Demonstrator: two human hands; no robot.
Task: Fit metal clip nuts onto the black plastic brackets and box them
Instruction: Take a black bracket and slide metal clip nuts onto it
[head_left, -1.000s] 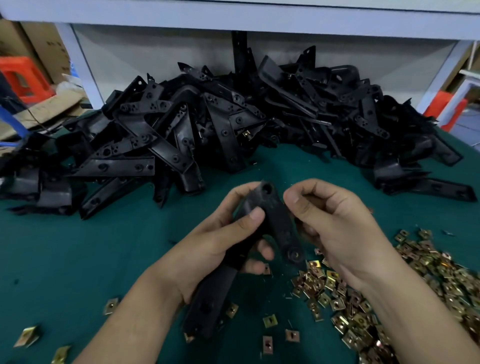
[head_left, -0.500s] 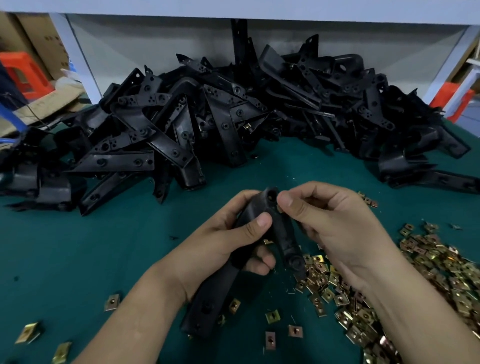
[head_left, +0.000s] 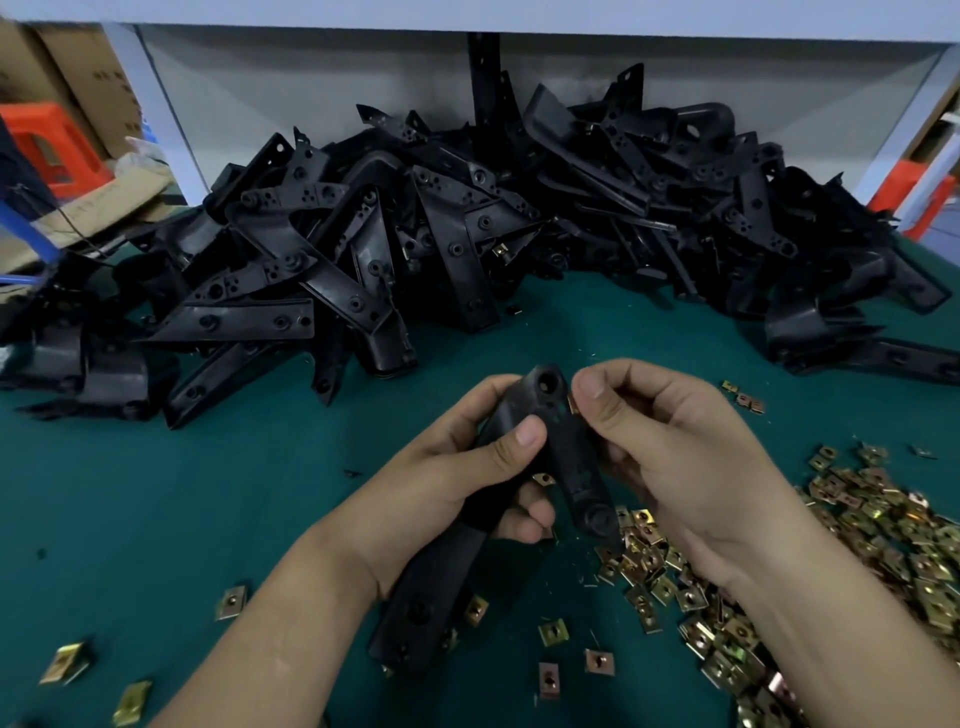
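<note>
Left hand (head_left: 441, 488) wrapped round black plastic bracket (head_left: 569, 452), thumb across its front, bracket held above green mat (head_left: 156, 493); right hand (head_left: 691, 467) pinching brass-coloured clip nut (head_left: 572, 405) against bracket's upper end, beside hole. Loose clip nuts (head_left: 883, 540) heaped under right wrist; pile of brackets (head_left: 415, 249) behind

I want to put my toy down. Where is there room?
Bare green cloth left of the left hand, in front of the black bracket pile. Right of the right hand, clip nuts crowd it.
</note>
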